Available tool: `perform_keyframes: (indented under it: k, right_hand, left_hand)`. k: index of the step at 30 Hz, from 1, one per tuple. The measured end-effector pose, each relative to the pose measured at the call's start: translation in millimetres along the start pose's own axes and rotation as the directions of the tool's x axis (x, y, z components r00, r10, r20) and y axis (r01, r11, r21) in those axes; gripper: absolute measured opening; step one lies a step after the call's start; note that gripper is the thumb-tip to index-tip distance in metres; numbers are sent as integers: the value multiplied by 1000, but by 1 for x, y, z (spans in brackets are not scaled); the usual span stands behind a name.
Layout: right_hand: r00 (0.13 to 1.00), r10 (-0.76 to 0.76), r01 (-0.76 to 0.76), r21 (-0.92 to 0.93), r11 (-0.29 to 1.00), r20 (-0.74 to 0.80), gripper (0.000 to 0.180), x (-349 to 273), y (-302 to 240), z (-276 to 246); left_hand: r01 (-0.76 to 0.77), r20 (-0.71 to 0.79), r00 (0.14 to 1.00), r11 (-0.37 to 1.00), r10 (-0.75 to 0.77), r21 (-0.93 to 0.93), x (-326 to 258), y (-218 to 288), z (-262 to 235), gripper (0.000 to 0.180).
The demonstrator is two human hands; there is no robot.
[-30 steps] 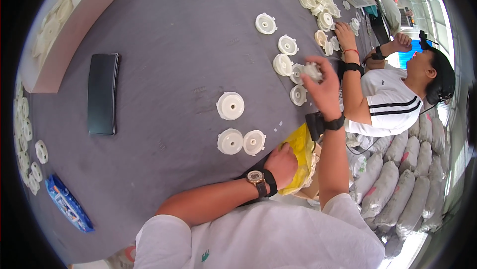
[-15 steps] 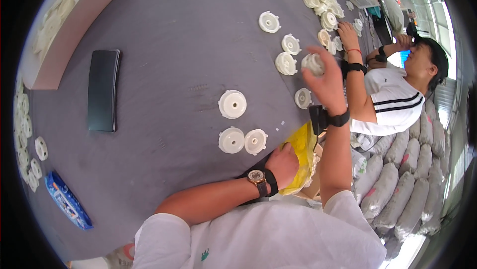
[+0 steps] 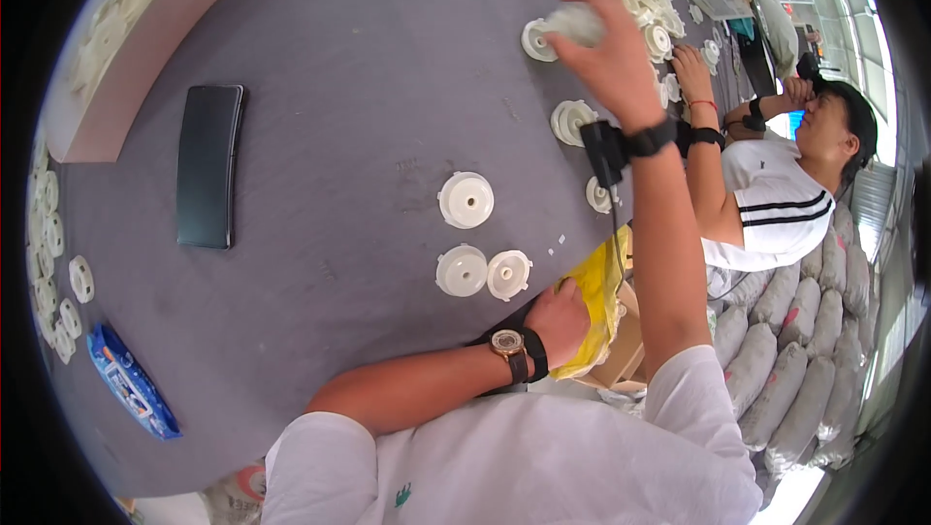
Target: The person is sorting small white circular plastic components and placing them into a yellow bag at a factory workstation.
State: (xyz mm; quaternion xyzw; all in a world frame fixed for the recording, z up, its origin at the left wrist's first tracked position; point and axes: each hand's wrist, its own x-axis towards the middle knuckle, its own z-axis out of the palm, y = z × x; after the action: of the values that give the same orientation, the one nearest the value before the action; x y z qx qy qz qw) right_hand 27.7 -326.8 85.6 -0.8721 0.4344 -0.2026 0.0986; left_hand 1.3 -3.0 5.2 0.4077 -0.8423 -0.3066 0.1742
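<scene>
My right hand (image 3: 618, 60) is raised over the table with thumb and fingers curled round a white round plastic part (image 3: 575, 25), smeared by motion. Just beside it on the cloth lies another white round part (image 3: 537, 41). Nearer me, under my right wrist, sit a further white part (image 3: 572, 123) and one more (image 3: 598, 195). My left hand (image 3: 560, 323) is closed on the edge of a yellow plastic bag (image 3: 592, 331) at the table's near edge. To its upper left are three white flanged discs, one alone (image 3: 465, 200) and two side by side (image 3: 461, 270).
A heap of white parts (image 3: 645, 1) lies far right, near a co-worker's hand (image 3: 692, 74). A pink-sided box (image 3: 155, 64) of parts stands at the left. A black phone-like slab (image 3: 208, 166) and a blue packet (image 3: 131, 384) lie on the grey cloth. Filled sacks (image 3: 776, 360) are stacked right.
My right hand has moved away from me, up over the table, with a white part in its fingers. My left hand stays on the yellow bag. The whole view has shifted slightly.
</scene>
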Motion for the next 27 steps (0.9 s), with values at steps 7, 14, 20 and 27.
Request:
perform_keyframes:
  k: [7, 14, 20, 27]
  right_hand:
    - [998, -56, 55, 20, 998, 29, 51, -16, -15, -5]
    - [908, 331, -419, 588, 692, 257, 62, -193, -24, -117]
    - [747, 437, -476, -56, 878, 501, 63, -300, -49, -108]
    - [675, 623, -627, -138, 767, 395, 56, -286, -39, -116]
  left_hand:
    - [13, -13, 1000, 1000, -13, -18, -2, -4, -9, 17]
    - [70, -6, 998, 997, -70, -26, 2, 2, 1, 19]
    - [96, -24, 995, 993, -98, -66, 0, -2, -7, 22]
    - [46, -10, 999, 999, -47, -28, -2, 1, -12, 21]
